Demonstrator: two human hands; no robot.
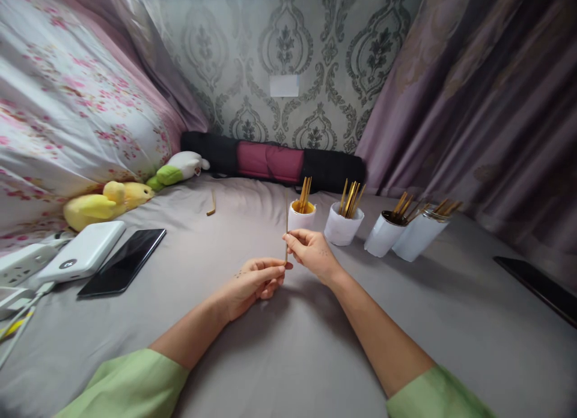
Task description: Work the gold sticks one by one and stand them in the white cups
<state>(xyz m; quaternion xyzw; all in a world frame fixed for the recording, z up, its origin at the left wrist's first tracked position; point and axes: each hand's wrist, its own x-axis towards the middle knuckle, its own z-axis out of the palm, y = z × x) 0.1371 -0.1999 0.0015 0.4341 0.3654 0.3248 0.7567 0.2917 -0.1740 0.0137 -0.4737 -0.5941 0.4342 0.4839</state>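
Both my hands meet over the middle of the grey sheet around one thin, golden-brown stick (286, 217), held upright. My left hand (259, 278) has its lower end between thumb and fingers. Just above, my right hand (311, 250) pinches the same stick lower down its length, leaving the top free. Right behind my right hand stands a white-wrapped cup (295, 221) with a yellow inside and several similar sticks (305, 193). Farther left, a short bent stick (211, 211) lies apart on the sheet.
Rightward stand a second white-wrapped cup (343, 229), a dark-rimmed one (383, 235) and a glass-rimmed jar (417, 238), all with sticks. A black phone (124, 262), a white power bank (85, 253), a power strip (22, 265) and plush toys (97, 208) lie left; a dark flat device (536, 286) lies right.
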